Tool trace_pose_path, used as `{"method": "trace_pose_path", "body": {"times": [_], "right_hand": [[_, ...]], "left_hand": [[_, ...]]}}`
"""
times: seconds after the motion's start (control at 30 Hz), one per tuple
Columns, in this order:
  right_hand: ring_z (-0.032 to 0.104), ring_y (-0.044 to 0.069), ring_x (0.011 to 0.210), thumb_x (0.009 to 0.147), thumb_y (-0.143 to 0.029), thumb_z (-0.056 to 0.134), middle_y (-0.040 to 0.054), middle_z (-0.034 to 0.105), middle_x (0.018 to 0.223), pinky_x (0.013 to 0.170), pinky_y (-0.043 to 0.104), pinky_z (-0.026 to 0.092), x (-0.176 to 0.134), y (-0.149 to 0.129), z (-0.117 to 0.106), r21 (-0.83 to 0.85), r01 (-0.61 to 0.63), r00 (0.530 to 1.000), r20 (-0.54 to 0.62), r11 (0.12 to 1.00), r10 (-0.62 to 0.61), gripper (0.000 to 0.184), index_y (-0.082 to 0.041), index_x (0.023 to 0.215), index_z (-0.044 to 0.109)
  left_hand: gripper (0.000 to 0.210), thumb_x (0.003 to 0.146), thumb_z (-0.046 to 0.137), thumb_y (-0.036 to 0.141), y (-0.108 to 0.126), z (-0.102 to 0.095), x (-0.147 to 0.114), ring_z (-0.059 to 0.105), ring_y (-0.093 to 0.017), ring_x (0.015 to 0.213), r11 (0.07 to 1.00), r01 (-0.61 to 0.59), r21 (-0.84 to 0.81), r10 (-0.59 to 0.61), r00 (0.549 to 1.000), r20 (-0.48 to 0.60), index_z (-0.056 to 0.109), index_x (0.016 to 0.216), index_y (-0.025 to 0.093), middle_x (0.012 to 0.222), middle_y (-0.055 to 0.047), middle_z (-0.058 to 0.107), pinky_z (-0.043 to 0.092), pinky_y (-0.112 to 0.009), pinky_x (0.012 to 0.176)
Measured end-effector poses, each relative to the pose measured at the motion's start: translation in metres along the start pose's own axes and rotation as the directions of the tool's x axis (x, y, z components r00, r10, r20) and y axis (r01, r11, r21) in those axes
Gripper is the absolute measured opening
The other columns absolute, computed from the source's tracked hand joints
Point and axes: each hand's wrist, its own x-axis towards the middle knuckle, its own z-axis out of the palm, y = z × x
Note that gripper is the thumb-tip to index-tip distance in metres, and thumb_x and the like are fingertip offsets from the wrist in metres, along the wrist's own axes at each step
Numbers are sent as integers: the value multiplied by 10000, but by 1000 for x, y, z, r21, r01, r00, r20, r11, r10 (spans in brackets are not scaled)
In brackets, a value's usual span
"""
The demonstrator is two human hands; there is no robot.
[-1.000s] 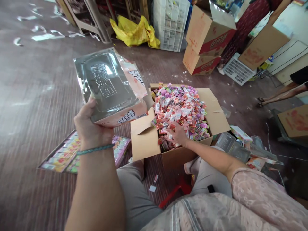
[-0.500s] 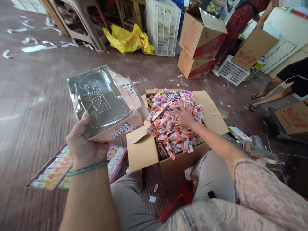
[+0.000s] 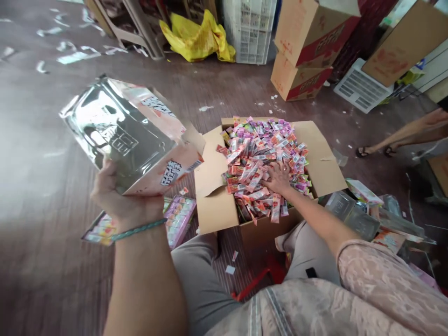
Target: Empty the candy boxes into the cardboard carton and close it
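My left hand (image 3: 121,193) grips a pink printed display box (image 3: 175,170) by its lower left edge, the thumb on its clear plastic tray face (image 3: 122,126). The box is tilted in the air, left of a large open carton (image 3: 219,212). That carton is heaped with small stick-shaped candy packets (image 3: 245,175), mostly pink, red and purple. On top of the heap lies my right hand (image 3: 279,178), palm down, fingers apart and slightly bent; its fingertips are partly hidden among the packets. Below the held box, a flat tray of packets (image 3: 180,214) rests on the floor.
Clear plastic trays and flattened boxes (image 3: 353,217) lie right of the carton. Beyond are stacked cartons (image 3: 301,77), a white crate (image 3: 250,32), a yellow bag (image 3: 198,39) and another person's legs (image 3: 413,133). Paper scraps (image 3: 75,56) litter the floor.
The held box has moved left and tilted further. My right hand has drawn nearer to me over the packets. The camera view has shifted, with the background now higher.
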Motion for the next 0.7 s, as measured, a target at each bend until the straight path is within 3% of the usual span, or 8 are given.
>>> {"method": "trace_pose_path", "body": {"times": [0.13,0.27,0.33,0.57,0.63,0.7], "right_hand": [[271,452,1533,1004,-699,613,132,482,1607,1242,715,177,-13,-7,13,-23,-7,1000,-20,1000,7,685,-296,1558,603],[255,441,1554,1060,-649,536,140,452,1641,1263,747,112,-12,-15,14,-46,-6,1000,6,999,6,650,-286,1598,563],[249,440,1565,1071,-636,514,151,442,1658,1261,755,137,-3,-17,8,-35,1,999,41,999,0,642,-280,1603,556],[257,464,1594,982,-693,639,187,367,1716,1265,758,231,27,5,-46,73,-6,963,270,997,-14,833,-239,1661,473],[253,462,1607,1004,-706,598,181,324,1739,1272,767,219,29,7,-65,87,8,970,243,996,-29,832,-243,1678,441],[195,468,1633,1019,-765,537,151,267,1771,1276,789,178,33,-6,-80,56,107,986,125,993,-114,858,-281,1709,378]], "left_hand": [[274,660,639,464,1,-7,2,613,-371,1364,999,-47,17,48,999,-26,696,842,267,1137,-77,760,478,-565,1233],[278,699,677,478,0,-5,-4,627,-364,1363,999,23,-34,-21,999,48,691,856,250,1173,-98,761,478,-537,1241],[255,701,694,449,-1,-2,-7,631,-344,1366,996,57,-72,-53,997,49,673,859,250,1171,-87,768,468,-512,1253],[275,647,668,467,-2,-7,-2,621,-327,1383,998,37,-56,-35,999,37,586,826,275,1174,-64,770,488,-479,1236],[295,648,665,480,-1,-11,0,613,-316,1396,998,41,-46,-39,999,35,585,848,278,1175,-60,769,484,-461,1241],[303,650,680,467,0,-13,1,623,-304,1387,997,35,-63,-34,999,25,586,866,277,1169,-50,776,470,-450,1257]]}}
